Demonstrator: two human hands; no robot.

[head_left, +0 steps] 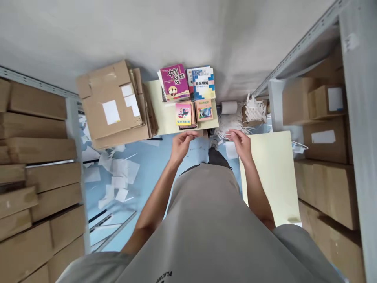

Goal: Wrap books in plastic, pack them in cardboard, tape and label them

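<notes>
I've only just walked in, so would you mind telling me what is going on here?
A person stands facing a pale table with both hands raised, neither holding anything visible. The left hand is near the table's front edge, nearest the small books; the right hand is in the air farther right. Larger books sit stacked behind the small ones, with flattened cardboard piled to the left.
</notes>
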